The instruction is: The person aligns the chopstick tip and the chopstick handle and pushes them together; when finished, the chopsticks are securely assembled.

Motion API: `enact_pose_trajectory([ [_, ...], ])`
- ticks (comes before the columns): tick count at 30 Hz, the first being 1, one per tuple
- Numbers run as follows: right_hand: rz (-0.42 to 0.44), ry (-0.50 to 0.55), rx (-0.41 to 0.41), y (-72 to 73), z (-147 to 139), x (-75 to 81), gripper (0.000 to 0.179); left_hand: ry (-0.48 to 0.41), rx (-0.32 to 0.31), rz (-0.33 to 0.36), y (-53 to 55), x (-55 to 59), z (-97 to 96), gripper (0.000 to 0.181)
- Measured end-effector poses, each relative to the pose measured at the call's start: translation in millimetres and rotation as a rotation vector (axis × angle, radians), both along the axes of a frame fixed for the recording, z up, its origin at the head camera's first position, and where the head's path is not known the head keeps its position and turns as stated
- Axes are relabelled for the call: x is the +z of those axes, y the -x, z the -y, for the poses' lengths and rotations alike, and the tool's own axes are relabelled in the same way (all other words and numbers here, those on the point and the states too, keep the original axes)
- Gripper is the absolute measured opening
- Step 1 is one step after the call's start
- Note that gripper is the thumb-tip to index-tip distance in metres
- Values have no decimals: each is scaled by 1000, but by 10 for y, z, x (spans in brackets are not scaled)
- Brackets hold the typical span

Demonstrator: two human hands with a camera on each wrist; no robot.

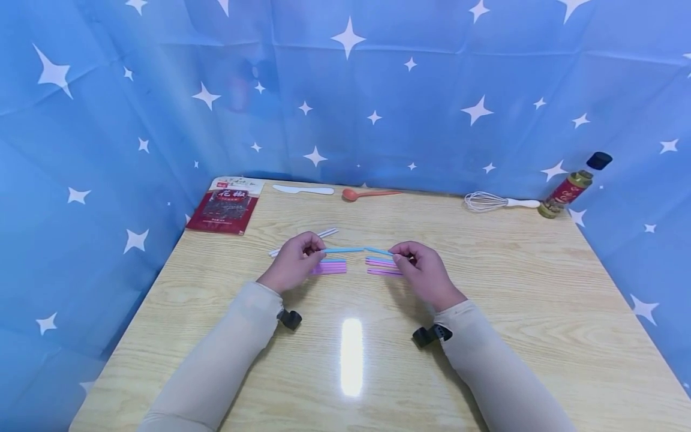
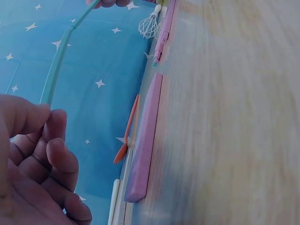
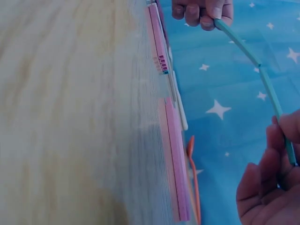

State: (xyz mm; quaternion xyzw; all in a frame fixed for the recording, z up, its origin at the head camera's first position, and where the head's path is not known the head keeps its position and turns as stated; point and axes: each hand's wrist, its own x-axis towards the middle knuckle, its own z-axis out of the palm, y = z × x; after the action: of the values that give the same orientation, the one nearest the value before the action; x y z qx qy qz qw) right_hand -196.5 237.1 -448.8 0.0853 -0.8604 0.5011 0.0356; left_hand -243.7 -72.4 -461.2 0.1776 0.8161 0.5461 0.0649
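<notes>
Between the two hands, above the table, runs a thin light-blue stick [image 1: 344, 250] that kinks at its middle. My left hand [image 1: 294, 259] pinches its left end between thumb and fingers. The right end is pinched by my right hand [image 1: 423, 270]. In the right wrist view the blue stick [image 3: 239, 43] bends sharply near its midpoint. Below the left hand lies a row of short pink sticks [image 1: 337, 269] with a blue one at its back, partly hidden by the hand. A similar row of pink sticks [image 1: 380, 272] lies under the right hand, also partly covered.
White sticks [image 1: 329, 232] lie behind the left hand. Along the back edge are a red spice packet [image 1: 224, 210], a white knife [image 1: 302, 189], an orange spoon [image 1: 351, 195], a whisk [image 1: 486, 202] and an upright bottle [image 1: 564, 195]. A blue starred curtain [image 1: 345, 90] surrounds the wooden table [image 1: 486, 270].
</notes>
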Motion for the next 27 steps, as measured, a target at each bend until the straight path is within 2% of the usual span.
enact_pose_trajectory([
  [12,0,9,5,21,4,-49,15,-21,8,6,-10,10,9,4],
  [20,-22,0,39,32,11,-63,13,-14,29,6,-24,15,9,4],
  [27,4,24,40,32,-10,-70,15,-27,19,-12,0,-18,11,3],
])
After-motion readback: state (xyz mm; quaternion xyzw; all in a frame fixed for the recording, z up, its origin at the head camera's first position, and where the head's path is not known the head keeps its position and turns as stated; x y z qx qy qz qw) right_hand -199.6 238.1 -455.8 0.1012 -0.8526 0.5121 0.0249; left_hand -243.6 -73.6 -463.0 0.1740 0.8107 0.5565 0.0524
